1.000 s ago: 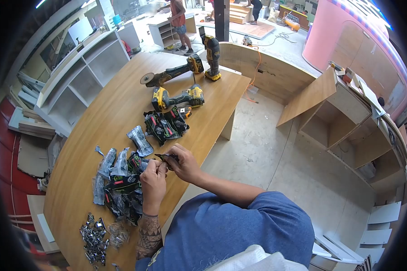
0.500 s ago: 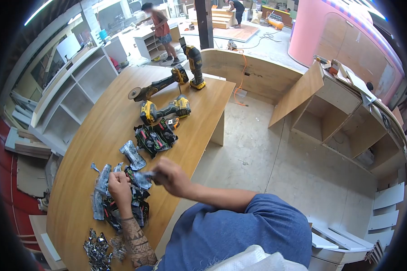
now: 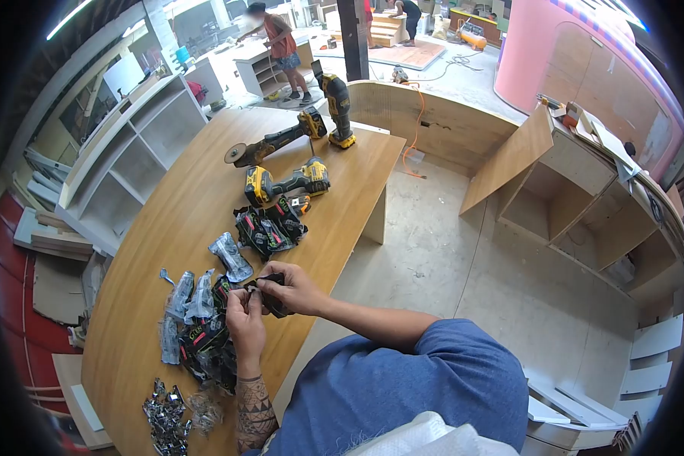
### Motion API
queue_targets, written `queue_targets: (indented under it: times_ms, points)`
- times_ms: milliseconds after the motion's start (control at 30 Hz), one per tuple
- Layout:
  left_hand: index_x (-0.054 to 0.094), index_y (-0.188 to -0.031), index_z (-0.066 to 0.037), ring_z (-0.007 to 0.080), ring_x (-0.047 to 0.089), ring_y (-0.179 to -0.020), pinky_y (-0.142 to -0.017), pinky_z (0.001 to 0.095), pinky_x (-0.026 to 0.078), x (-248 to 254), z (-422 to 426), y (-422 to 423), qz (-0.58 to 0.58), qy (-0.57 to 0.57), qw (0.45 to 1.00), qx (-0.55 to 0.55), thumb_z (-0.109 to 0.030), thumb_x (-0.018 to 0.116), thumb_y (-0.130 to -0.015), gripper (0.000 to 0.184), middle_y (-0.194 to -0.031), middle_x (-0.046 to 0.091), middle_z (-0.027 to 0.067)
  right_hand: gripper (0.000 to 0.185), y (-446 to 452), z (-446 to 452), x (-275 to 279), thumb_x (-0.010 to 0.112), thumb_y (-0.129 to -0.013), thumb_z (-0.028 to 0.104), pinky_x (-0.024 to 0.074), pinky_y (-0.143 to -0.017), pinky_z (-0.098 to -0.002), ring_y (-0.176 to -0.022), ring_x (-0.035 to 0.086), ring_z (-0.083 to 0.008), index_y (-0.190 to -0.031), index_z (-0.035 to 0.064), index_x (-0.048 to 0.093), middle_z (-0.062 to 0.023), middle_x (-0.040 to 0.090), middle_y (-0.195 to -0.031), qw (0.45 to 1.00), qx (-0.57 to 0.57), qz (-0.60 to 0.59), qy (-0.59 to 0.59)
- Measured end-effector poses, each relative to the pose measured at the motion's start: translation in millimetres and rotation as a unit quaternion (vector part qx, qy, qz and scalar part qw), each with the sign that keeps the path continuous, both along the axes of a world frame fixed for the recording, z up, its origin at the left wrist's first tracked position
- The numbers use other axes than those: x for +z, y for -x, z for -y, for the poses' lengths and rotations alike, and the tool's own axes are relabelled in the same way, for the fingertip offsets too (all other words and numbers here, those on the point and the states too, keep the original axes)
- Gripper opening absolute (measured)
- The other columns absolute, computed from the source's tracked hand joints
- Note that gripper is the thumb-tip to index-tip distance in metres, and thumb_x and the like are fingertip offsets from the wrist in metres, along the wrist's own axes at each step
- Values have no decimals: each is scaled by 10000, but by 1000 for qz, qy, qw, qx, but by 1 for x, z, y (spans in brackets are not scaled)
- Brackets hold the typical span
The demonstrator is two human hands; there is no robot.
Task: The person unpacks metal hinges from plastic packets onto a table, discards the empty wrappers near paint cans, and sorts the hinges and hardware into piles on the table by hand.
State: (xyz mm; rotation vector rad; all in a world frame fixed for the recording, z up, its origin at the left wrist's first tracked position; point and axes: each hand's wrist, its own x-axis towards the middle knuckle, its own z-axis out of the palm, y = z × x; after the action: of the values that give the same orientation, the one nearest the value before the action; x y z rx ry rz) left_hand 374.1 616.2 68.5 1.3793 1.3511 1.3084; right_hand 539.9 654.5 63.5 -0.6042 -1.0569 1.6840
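Observation:
My left hand [image 3: 246,327] and my right hand [image 3: 295,290] meet above the front part of the wooden table [image 3: 140,251]. Between them is a small black plastic packet [image 3: 274,300], pinched by the fingers of both hands; its contents are hidden. Beside and under my left hand lies a pile of black printed packets [image 3: 205,346]. Several clear plastic packets [image 3: 180,295] rest at the pile's left edge, and another clear packet [image 3: 230,257] lies just beyond my hands. Nearer me are loose shiny metal fittings [image 3: 165,418] and some crumpled clear plastic [image 3: 205,411].
More black packets [image 3: 270,230] lie farther up the table, near a yellow cordless drill [image 3: 289,185], an angle grinder [image 3: 277,140] and an upright power tool [image 3: 337,110]. A white shelf unit [image 3: 133,156] stands left, open wooden cabinets [image 3: 577,201] right. A person [image 3: 283,49] works behind.
My hands have come together on the black packet. The right hand has lost its blur, and the left has shifted right, off the clear packets. The whole view has shifted slightly.

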Motion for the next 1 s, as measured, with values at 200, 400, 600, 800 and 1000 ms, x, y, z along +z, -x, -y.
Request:
queue_targets:
  times_ms: [200,400,600,800,1000]
  points:
    - [546,-984,-19,95,626,-772,-734,282,569,-10,6,-5,-38,5,999,2,-195,630,-1095,224,-852,625,29,252,16,-35,-51,698,-1038,268,512,-700,-304,-777,607,-98,-996,19,705,-22,678,-835,975,-200,99,-26]
    - [647,-969,7,115,608,-745,-703,303,504,-13,33,-8,-174,-21,984,7,-234,717,-1034,259,-822,684,50,272,-29,-97,-80,632,-1089,331,549,-552,-338,-606,625,-154,-1017,69,626,-38,648,-783,961,-218,-57,161]
    - [690,-1021,13,140,613,-739,-692,312,504,8,21,-2,-176,-58,980,69,-209,709,-1033,223,-844,681,77,216,-7,-64,-33,626,-1101,255,515,-591,-268,-651,600,-85,-994,68,623,-1,641,-789,992,-119,5,48]
    - [728,-1102,24,220,713,-837,-732,360,559,7,11,7,-266,-161,947,86,-89,718,-995,156,-971,726,153,218,45,-30,-24,677,-1066,201,475,-654,-286,-741,555,-75,-952,17,644,-6,645,-789,981,-109,125,-104]
    - [717,-1052,37,123,642,-785,-694,317,525,-5,16,24,-146,-61,981,114,-137,723,-1014,178,-894,714,83,216,58,-26,-31,697,-1051,193,481,-656,-306,-737,560,-91,-950,9,645,-37,646,-781,961,-86,212,-158]
